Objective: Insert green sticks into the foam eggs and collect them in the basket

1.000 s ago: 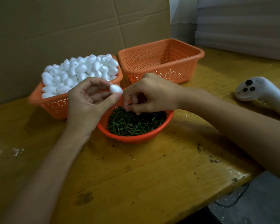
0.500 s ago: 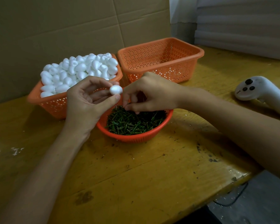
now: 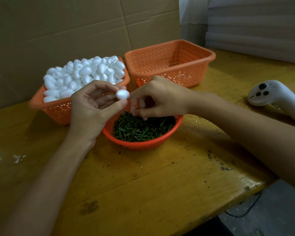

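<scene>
Task barely begun: basket (image 3: 169,77) empty; left hand (image 3: 92,106) pinches one stickless foam egg (image 3: 122,94); right hand (image 3: 160,97), fingers curled, among green sticks (image 3: 140,128), grasp indiscernible.

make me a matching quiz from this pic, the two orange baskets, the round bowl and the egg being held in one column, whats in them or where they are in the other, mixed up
Things
1. left basket
2. right basket
3. round bowl
4. single foam egg

States
A. holds green sticks
B. pinched by the left hand
C. heaped with white foam eggs
D. nothing visible inside

Pairs: 1-C, 2-D, 3-A, 4-B
</scene>
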### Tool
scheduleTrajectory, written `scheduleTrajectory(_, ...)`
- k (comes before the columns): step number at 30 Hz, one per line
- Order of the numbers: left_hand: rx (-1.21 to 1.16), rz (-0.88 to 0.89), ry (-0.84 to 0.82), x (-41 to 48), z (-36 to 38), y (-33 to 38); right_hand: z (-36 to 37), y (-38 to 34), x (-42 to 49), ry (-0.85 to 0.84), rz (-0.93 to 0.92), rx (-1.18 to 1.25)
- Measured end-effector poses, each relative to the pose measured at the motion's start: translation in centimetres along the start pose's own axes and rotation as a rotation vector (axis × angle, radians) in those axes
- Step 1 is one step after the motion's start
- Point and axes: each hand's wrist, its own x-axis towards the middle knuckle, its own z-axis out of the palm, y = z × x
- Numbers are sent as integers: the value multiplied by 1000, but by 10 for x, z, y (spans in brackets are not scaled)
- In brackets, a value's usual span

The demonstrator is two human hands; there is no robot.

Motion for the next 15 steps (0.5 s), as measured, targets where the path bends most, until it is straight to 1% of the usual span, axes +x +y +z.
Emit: scheduleTrajectory(15, -2, -6, -10, -1, 3, 3, 0, -2, -1, 11, 6, -1)
